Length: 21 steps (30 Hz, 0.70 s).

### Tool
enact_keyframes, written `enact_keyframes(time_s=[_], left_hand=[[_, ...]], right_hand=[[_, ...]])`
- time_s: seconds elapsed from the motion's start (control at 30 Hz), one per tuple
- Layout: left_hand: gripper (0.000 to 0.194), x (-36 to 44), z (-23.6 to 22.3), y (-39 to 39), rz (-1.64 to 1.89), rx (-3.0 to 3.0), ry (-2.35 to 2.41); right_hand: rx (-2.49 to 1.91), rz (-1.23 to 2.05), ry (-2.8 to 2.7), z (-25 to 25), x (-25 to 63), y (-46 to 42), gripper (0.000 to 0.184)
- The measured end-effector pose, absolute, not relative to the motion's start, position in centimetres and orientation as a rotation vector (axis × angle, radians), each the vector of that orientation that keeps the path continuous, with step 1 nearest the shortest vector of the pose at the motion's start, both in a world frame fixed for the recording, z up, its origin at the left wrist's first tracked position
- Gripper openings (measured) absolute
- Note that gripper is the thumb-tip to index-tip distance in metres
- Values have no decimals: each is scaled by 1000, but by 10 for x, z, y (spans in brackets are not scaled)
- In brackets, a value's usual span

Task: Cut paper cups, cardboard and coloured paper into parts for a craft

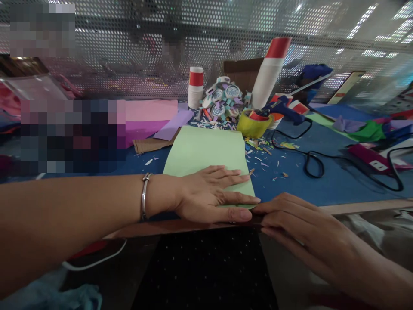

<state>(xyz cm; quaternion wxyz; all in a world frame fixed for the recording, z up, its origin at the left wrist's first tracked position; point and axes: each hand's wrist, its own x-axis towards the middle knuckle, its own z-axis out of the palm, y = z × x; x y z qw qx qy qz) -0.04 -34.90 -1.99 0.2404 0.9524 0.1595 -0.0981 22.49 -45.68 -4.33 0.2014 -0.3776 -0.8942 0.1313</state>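
A light green sheet of paper (209,148) lies on the blue table top in front of me, its near edge by the table's front edge. Across its near part my left hand (217,193) rests flat, palm down, with the fingers spread. My right hand (297,228) is at the sheet's near right corner, fingers bent and drawn together, their tips touching that corner. Whether the fingertips pinch the paper or something under it is hidden. A silver bangle (145,196) circles my left wrist.
Behind the sheet stand stacked paper cups (196,86), a taller cup stack (269,73), a heap of small round paper pieces (222,97) and a yellow tape roll (253,125). A blue glue gun (285,107) trails a black cord toward a power strip (371,159). Pink paper (151,110) lies left; scraps litter the table.
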Motion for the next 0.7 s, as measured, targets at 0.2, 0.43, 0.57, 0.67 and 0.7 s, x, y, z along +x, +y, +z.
enact_keyframes(time_s=[0.2, 0.43, 0.57, 0.67, 0.7], left_hand=[[58, 4, -13, -344, -323, 2550, 418], [55, -8, -18, -322, -215, 2756, 272], [55, -17, -29, -315, -148, 2811, 278], [54, -18, -31, -316, -119, 2829, 295], [54, -17, -32, -316, -119, 2833, 305]], right_hand=[[-1111, 345, -2464, -41, 224, -458, 17], [-1125, 366, -2427, -38, 221, -457, 18], [-1110, 359, -2459, -41, 221, -456, 20], [-1081, 335, -2492, -42, 219, -455, 21], [-1077, 327, -2498, -42, 218, -455, 21]])
